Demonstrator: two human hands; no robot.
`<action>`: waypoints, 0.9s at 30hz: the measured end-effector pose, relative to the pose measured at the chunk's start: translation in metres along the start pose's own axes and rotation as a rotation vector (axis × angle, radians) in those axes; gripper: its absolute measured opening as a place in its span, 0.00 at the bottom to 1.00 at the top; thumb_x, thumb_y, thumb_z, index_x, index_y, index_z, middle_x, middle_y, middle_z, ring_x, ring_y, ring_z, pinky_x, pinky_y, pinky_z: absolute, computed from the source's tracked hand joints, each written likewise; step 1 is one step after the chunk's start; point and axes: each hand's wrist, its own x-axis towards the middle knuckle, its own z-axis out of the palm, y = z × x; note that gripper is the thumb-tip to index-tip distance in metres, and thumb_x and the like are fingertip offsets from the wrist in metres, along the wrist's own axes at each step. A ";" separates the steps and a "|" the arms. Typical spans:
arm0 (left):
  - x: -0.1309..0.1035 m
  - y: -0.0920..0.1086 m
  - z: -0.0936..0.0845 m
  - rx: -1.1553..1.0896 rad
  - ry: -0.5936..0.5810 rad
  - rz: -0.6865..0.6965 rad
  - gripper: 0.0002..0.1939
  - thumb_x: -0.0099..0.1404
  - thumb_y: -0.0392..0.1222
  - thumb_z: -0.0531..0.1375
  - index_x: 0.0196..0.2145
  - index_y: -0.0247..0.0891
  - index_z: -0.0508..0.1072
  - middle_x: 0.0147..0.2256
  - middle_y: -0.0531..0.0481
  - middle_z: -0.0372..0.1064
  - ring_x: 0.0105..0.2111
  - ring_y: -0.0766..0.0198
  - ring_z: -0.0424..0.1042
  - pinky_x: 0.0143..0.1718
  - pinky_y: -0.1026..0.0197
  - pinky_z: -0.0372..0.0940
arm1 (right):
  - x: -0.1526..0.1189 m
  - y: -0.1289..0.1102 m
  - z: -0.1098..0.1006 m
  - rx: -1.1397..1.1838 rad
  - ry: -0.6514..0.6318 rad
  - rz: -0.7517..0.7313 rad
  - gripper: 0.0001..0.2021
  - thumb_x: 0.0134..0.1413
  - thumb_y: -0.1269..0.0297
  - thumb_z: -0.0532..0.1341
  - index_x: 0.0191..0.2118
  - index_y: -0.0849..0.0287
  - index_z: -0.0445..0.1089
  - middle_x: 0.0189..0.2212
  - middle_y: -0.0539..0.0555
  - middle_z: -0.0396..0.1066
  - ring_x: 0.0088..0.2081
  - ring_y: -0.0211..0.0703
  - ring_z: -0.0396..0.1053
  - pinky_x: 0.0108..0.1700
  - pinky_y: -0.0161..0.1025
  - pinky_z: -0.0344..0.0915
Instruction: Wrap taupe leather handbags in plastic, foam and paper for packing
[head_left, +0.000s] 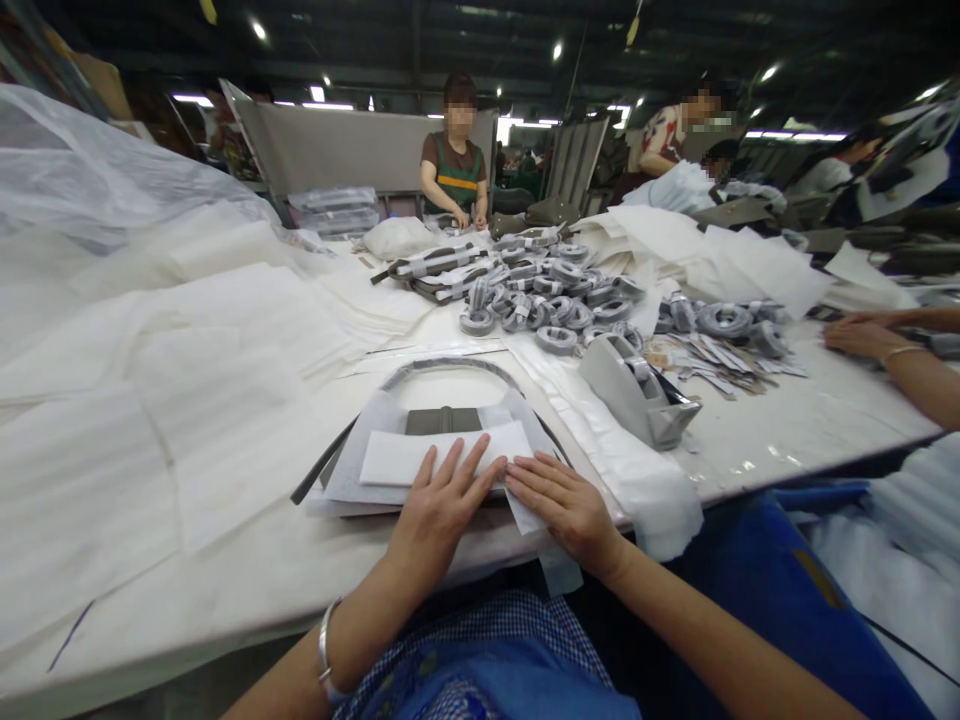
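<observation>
A handbag [442, 421] lies on the table in front of me, partly covered by thin white paper [346, 482]. Its wrapped grey handle [450, 362] arches away from me, and a dark strap [324, 462] sticks out on the left. Across the front lies a white foam strip [394, 458]. My left hand [439, 505] rests on that strip with fingers spread. Stretched flat, my right hand [566, 500] presses at the strip's right end, beside a loose white flap [525, 515]. The fingertips of both hands nearly meet.
Stacked white sheets [217, 420] cover the left. Wrapped strap coils [551, 300] pile up behind the bag. A grey tape dispenser [634, 390] and tags [712, 360] stand right. A blue bin [795, 600] is below the edge. A co-worker's hands [870, 335] reach in; another person [454, 165] works opposite.
</observation>
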 end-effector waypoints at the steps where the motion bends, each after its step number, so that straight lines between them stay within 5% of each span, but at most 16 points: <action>1: 0.000 0.001 -0.002 -0.017 -0.028 0.015 0.31 0.71 0.31 0.49 0.69 0.44 0.51 0.69 0.48 0.46 0.65 0.47 0.55 0.61 0.36 0.57 | 0.000 0.000 0.001 0.007 0.006 0.003 0.22 0.68 0.74 0.49 0.64 0.59 0.62 0.53 0.59 0.74 0.60 0.46 0.67 0.60 0.54 0.68; 8: -0.004 0.000 -0.007 -0.193 -0.088 0.071 0.34 0.69 0.38 0.53 0.70 0.45 0.46 0.69 0.54 0.45 0.68 0.51 0.48 0.68 0.37 0.35 | 0.000 -0.004 -0.001 0.056 0.039 -0.008 0.19 0.65 0.77 0.51 0.57 0.64 0.69 0.48 0.61 0.77 0.56 0.47 0.70 0.58 0.53 0.69; 13: -0.008 0.004 0.004 -0.204 0.039 0.014 0.28 0.72 0.45 0.53 0.68 0.50 0.52 0.68 0.59 0.48 0.67 0.56 0.50 0.69 0.43 0.25 | 0.029 -0.007 -0.046 0.266 -0.216 0.068 0.10 0.63 0.66 0.59 0.46 0.61 0.74 0.42 0.58 0.79 0.47 0.45 0.76 0.58 0.46 0.70; 16: -0.008 0.007 0.011 -0.178 0.116 0.000 0.25 0.74 0.45 0.52 0.67 0.53 0.55 0.67 0.61 0.51 0.66 0.57 0.53 0.69 0.44 0.25 | 0.063 0.008 -0.059 0.328 -0.245 0.112 0.11 0.65 0.59 0.58 0.43 0.59 0.74 0.39 0.56 0.80 0.44 0.43 0.77 0.56 0.43 0.70; 18: -0.008 0.007 0.013 -0.161 0.144 0.003 0.24 0.75 0.45 0.51 0.66 0.53 0.55 0.66 0.61 0.52 0.65 0.57 0.54 0.69 0.43 0.26 | 0.085 0.026 -0.046 0.216 -0.280 0.130 0.14 0.67 0.61 0.55 0.50 0.60 0.73 0.48 0.58 0.77 0.52 0.47 0.73 0.60 0.47 0.66; 21: -0.007 0.006 0.014 -0.144 0.155 0.014 0.24 0.75 0.44 0.51 0.66 0.52 0.56 0.66 0.60 0.52 0.65 0.57 0.55 0.69 0.43 0.26 | 0.102 0.054 -0.009 0.068 -0.502 0.161 0.20 0.67 0.59 0.56 0.59 0.64 0.67 0.58 0.62 0.69 0.63 0.54 0.62 0.64 0.55 0.59; 24: -0.007 0.006 0.016 -0.139 0.159 0.010 0.23 0.75 0.44 0.51 0.66 0.52 0.57 0.66 0.60 0.52 0.65 0.57 0.54 0.70 0.42 0.26 | 0.101 0.069 0.019 0.003 -0.702 0.181 0.23 0.68 0.55 0.54 0.60 0.63 0.67 0.60 0.61 0.67 0.64 0.55 0.59 0.66 0.59 0.53; 27: -0.007 0.007 0.018 -0.141 0.168 0.009 0.23 0.75 0.45 0.51 0.65 0.50 0.58 0.66 0.60 0.53 0.65 0.57 0.54 0.69 0.41 0.26 | 0.094 0.068 0.026 -0.076 -0.739 0.214 0.22 0.69 0.53 0.52 0.59 0.61 0.68 0.59 0.60 0.68 0.63 0.54 0.62 0.65 0.58 0.52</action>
